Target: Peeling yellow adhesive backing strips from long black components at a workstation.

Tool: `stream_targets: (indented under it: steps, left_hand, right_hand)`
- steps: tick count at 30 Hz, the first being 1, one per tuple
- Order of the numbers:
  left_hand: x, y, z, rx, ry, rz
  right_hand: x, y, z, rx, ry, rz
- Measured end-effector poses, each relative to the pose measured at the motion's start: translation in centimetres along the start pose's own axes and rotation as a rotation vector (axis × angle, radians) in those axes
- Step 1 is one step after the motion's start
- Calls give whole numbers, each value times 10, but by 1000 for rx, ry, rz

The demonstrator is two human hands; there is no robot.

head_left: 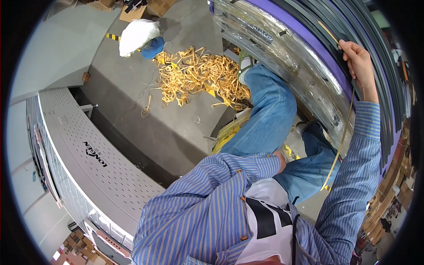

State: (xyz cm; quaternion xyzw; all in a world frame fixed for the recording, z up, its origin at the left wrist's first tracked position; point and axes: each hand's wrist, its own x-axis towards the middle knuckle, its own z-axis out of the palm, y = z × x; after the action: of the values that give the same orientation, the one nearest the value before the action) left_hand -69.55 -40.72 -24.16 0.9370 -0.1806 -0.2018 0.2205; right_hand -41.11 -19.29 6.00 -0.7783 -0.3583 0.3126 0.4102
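Observation:
My right hand (358,64) is raised at the upper right, thumb and fingers pinched on a thin yellowish strip (339,154). A short end of the strip sticks out past the fingertips, and its long part hangs below the hand toward the floor. Right beneath that hand are stacked long dark grey and purple panels (304,35). Near my jeans (269,110) lies my left hand (281,161), mostly covered by its striped cuff; its fingers are hidden.
A tangled heap of yellow strips (198,79) covers the floor ahead, beside a white sack (138,36) and a blue round object (153,47). Plastic-wrapped boards (282,48) flank my legs. A long machine with a perforated grey cover (88,137) stands at left.

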Motion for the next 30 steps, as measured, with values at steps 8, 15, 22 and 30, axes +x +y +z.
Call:
stream_targets:
  steps: [8, 15, 22, 30]
  left_hand:
    - [-27, 4, -63, -12, 163, -127]
    - [-17, 7, -58, 171, 370, -287]
    - [-78, -36, -188, -601, 448, -97]
    - [-187, -195, -390, -29, 1634, -653]
  right_hand:
    - [-5, 0, -10, -20, 23, 9]
    - [-3, -7, -6, -13, 28, 10]
    - [-7, -8, -9, 1, 56, 73]
    - [-15, -22, -22, 28, 44, 106]
